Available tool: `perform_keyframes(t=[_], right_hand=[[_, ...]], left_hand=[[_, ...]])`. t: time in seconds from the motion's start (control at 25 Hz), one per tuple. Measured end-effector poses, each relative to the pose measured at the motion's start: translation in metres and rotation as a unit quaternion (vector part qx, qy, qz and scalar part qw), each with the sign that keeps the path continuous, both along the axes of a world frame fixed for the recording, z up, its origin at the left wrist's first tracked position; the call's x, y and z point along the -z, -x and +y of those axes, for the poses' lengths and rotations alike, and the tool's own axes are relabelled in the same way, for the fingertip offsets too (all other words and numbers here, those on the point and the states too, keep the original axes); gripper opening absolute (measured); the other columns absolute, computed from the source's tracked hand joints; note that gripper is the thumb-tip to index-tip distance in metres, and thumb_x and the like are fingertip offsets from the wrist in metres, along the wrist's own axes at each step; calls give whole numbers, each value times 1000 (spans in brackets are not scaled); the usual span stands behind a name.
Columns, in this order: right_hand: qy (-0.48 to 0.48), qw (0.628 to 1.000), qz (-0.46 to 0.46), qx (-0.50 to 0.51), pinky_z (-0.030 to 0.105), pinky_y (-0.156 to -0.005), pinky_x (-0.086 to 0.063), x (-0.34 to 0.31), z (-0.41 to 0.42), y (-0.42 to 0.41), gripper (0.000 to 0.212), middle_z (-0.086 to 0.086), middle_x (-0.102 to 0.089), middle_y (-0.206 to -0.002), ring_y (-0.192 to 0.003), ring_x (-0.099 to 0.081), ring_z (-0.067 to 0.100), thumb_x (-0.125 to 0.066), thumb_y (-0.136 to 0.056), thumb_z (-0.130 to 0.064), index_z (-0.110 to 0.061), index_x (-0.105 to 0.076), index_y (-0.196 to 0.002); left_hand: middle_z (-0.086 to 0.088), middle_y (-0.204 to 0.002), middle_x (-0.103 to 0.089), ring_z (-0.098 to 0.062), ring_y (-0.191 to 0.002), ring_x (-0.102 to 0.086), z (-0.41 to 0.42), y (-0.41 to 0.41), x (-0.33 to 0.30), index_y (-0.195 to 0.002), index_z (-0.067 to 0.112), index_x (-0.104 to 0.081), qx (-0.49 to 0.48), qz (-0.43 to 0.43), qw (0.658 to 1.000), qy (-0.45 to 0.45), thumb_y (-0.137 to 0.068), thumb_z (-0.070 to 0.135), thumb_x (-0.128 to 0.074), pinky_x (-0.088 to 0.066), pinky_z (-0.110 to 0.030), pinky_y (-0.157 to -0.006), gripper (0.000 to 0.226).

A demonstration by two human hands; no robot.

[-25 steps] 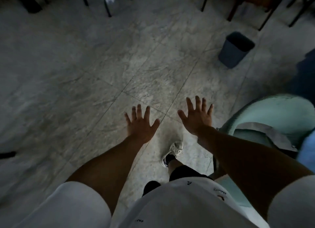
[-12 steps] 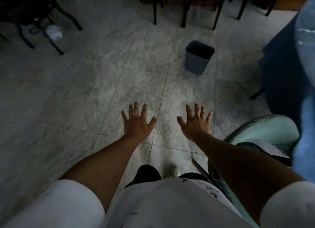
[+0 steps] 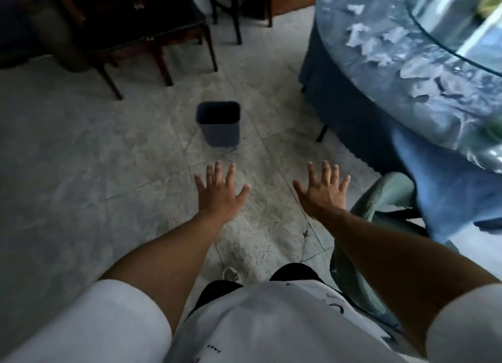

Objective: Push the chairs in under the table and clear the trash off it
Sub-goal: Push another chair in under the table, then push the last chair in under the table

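My left hand point(image 3: 220, 192) and my right hand point(image 3: 323, 191) are stretched out over the floor, palms down, fingers spread, holding nothing. A round table point(image 3: 423, 110) with a blue cloth and a clear cover fills the upper right. Crumpled white paper scraps point(image 3: 380, 46) lie scattered on it. A pale green chair point(image 3: 380, 199) stands just right of my right hand, partly under the table's edge and partly hidden by my arm. A dark, empty-looking waste bin point(image 3: 219, 123) stands on the floor ahead of my hands.
Dark wooden chairs point(image 3: 141, 31) stand at the back left, another point(image 3: 239, 6) at the back middle. The grey tiled floor point(image 3: 81, 159) stretches to the left. My shoe point(image 3: 231, 273) shows below my hands.
My view has swung right and up: the table with its paper scraps has come into sight, and the bin has shifted from the upper right toward the centre. Both hands stay spread and empty.
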State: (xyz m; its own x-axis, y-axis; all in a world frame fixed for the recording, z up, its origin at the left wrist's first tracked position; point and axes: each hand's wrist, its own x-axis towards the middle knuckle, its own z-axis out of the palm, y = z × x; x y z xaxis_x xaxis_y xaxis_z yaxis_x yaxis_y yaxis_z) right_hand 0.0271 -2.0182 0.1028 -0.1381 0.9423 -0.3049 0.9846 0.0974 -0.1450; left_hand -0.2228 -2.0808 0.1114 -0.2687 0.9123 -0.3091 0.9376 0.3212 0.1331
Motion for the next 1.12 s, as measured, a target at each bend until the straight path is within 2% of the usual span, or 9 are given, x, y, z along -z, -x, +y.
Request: perform_keyframes(t=[0.24,0.64,0.8,0.92,1.12], right_hand=[[7,989,12,145,65,-122,6,0,45,-21,79,12,12,-169,-154,15,37,-12,-97,-74,-30,4,-161],[14,936,45,349,63,-122,8,15,127,-134,75,12,8,-170,-155,13,35,-16,-99,-68,-28,-1,-162],[7,883,67,465,62,-122,8,15,129,-170,74,13,2,-170,-156,9,35,-21,-99,-65,-27,-8,-161],[19,831,70,551,60,-123,10,19,118,-189,75,10,3,-170,-156,10,33,-19,-98,-66,-28,-9,-161],[31,690,55,721,57,-124,10,23,80,-182,75,10,5,-170,-156,11,32,-16,-99,-67,-28,-3,-162]], left_hand=[[-10,-171,10,-31,-157,12,122,-27,6,-163,30,1,167,5,986,27,-95,75,-12,8,-63,-120,82],[-10,-171,9,-30,-157,11,292,-184,16,-163,29,0,363,26,931,30,-97,72,-15,10,-61,-121,80],[-10,-171,10,-30,-157,14,334,-264,17,-163,29,1,483,25,875,33,-97,73,-14,10,-62,-122,81],[-12,-171,8,-30,-157,13,356,-317,24,-163,27,0,574,35,817,37,-96,74,-13,9,-62,-122,82],[-13,-171,6,-30,-157,13,361,-397,33,-163,26,-2,727,21,684,53,-95,74,-16,11,-61,-122,84]])
